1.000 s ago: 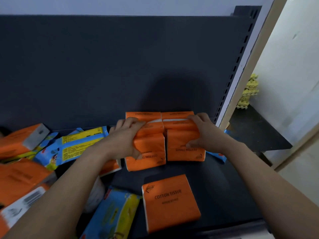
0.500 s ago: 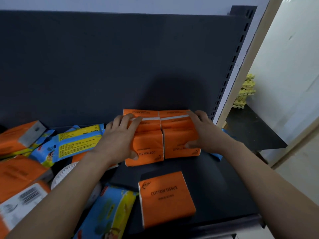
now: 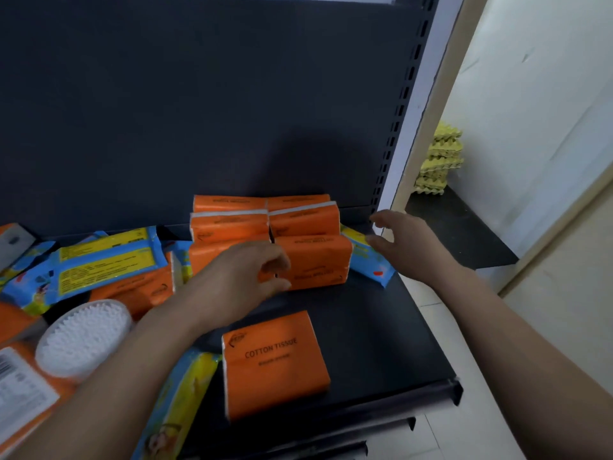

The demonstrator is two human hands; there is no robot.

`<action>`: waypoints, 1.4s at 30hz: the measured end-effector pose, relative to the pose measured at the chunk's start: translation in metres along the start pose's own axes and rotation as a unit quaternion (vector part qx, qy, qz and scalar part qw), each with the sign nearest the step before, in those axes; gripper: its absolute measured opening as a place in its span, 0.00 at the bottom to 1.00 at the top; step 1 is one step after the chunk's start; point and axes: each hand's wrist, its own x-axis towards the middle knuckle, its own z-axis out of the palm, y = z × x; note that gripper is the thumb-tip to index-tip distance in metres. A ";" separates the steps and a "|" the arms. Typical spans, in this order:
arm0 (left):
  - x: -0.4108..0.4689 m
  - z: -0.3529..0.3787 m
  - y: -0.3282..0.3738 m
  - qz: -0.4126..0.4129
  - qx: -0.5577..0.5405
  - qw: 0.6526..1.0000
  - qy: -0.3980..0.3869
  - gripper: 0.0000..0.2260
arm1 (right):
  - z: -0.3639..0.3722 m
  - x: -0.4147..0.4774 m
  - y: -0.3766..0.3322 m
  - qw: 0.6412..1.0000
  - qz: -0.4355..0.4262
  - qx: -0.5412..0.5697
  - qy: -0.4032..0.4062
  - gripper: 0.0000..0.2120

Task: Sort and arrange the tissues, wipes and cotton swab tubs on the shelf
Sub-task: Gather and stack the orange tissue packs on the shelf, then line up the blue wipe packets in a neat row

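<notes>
– Squaring up the block of orange plastic-wrapped cotton tissue packs [image 3: 308, 260] looks like the step in hand, yes?

– I'd judge so. The block sits at the back right of the dark metal shelf [image 3: 381, 343], 2 columns wide, against the back panel. The left hand [image 3: 245, 277] has its fingers curled at the block's front-left pack; whether it pinches the wrapper or only touches it, I cannot tell. The right hand [image 3: 404, 240] hovers with fingers spread, holding nothing, just above a blue and yellow soft wipes pack [image 3: 368, 260] wedged against the block's right side.

– And next?

– Probably 1 of 2 moves: draw that wipes pack clear of the tissues, or fetch the loose flat orange tissue pack [image 3: 275, 363] lying near the front lip and add it to the block. Either calls for a firm pinch on slippery wrapper.

– Room to move?

– Bare shelf lies between the block and the loose pack, and on to the right end, where the surface drops away. The slotted steel upright [image 3: 398, 127] stands close beside the right hand. Leftward it's crowded: a heap of blue and yellow wipes packs [image 3: 106, 263] and a round clear tub of white cotton swabs [image 3: 83, 336] beside the left forearm. A careless sweep could push the loose pack off the front.
</notes>
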 end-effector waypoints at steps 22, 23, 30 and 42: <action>-0.028 0.016 0.020 -0.151 -0.003 0.988 -0.030 0.06 | 0.018 0.020 0.020 0.986 0.152 -0.009 0.065 0.14; -0.027 0.016 0.020 -0.143 -0.006 0.989 -0.031 0.06 | 0.013 0.018 0.019 0.984 0.147 -0.012 0.100 0.15; -0.029 0.007 0.017 -0.092 -0.002 0.995 -0.048 0.10 | -0.021 -0.008 -0.026 0.972 0.014 0.039 0.233 0.12; -0.130 -0.081 -0.063 -0.117 0.035 0.986 0.113 0.10 | 0.012 -0.032 -0.191 0.965 -0.177 0.117 0.153 0.12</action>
